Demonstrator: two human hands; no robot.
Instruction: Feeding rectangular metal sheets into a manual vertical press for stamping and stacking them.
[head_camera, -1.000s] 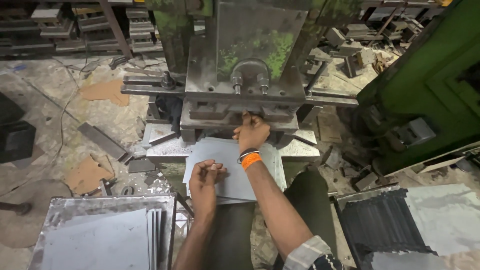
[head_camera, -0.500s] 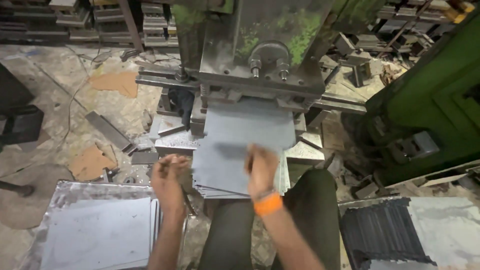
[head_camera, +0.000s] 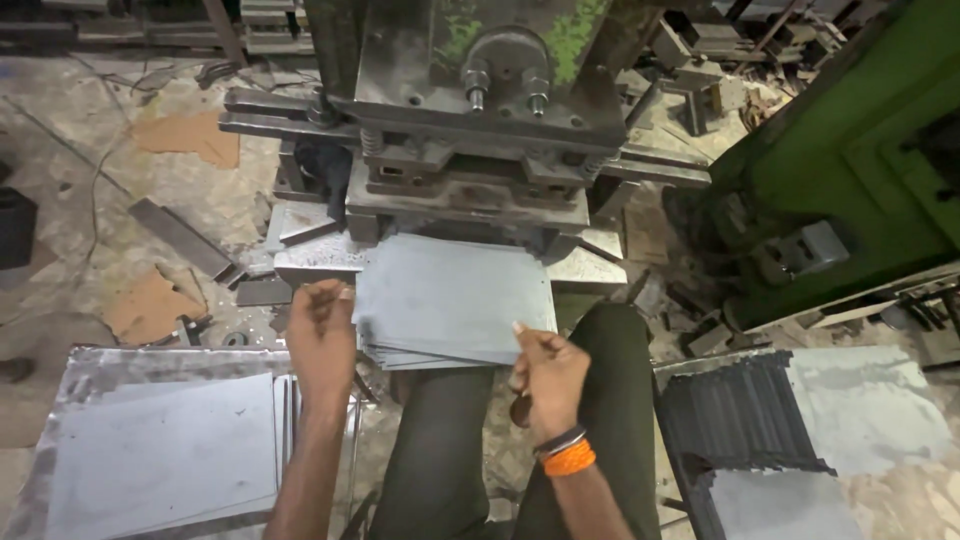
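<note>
A flat grey metal sheet (head_camera: 450, 295) lies on top of a small stack on the press bed, its far edge under the die of the dark press machine (head_camera: 480, 120). My left hand (head_camera: 322, 335) pinches the sheet's near left edge. My right hand (head_camera: 548, 375), with an orange band at the wrist, grips the sheet's near right corner. My legs in dark trousers are below the sheet.
A metal tray (head_camera: 100, 365) with flat grey sheets sits at my lower left. A stack of dark finished plates (head_camera: 740, 415) lies at my right. A green machine (head_camera: 860, 170) stands at the right. Scrap and cardboard pieces (head_camera: 150, 305) litter the floor.
My right hand has come back from the die to the sheet's near right corner. The sheet now sits further out towards me, with both hands at its near edge.
</note>
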